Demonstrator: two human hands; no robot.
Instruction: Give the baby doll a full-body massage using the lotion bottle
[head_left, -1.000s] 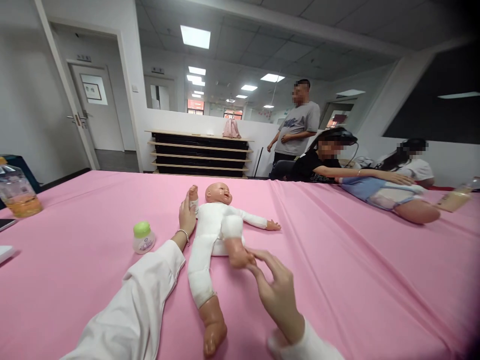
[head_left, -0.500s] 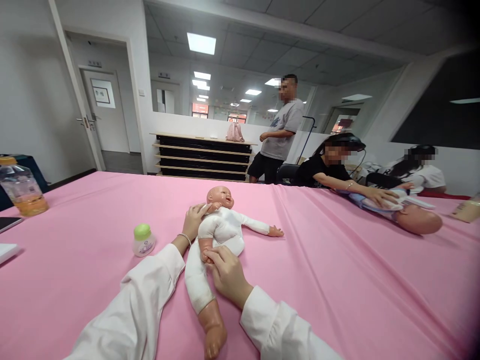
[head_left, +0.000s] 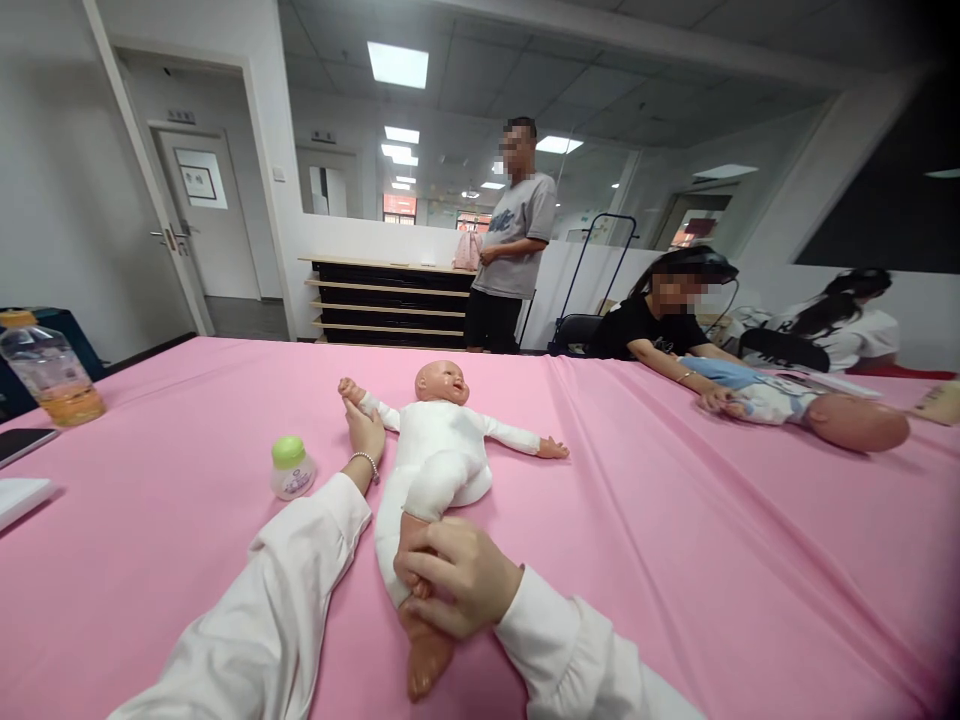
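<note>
A baby doll (head_left: 441, 438) with a white cloth body lies on its back, head away from me, on the pink cloth (head_left: 645, 580). Its arm on my left side reaches outward, and my left hand (head_left: 365, 430) is closed around that forearm near the doll's small hand. My right hand (head_left: 459, 578) has its fingers wrapped round the foot of the doll's bent leg, above the other leg, which stretches toward me. Part of that gripped foot is hidden by my fingers. Left of my left wrist stands a small jar (head_left: 292, 468) with a green lid.
A bottle of orange drink (head_left: 56, 375), a phone (head_left: 22, 445) and a white object (head_left: 24, 500) lie at the left. Across at the right, a person (head_left: 667, 315) handles another doll (head_left: 855, 420). Someone in grey (head_left: 521, 225) stands behind the table beside shelves (head_left: 390, 300).
My left hand has moved the doll's arm from its chest out to the left. My right hand has drawn the bent leg down toward me. The standing person has shifted left.
</note>
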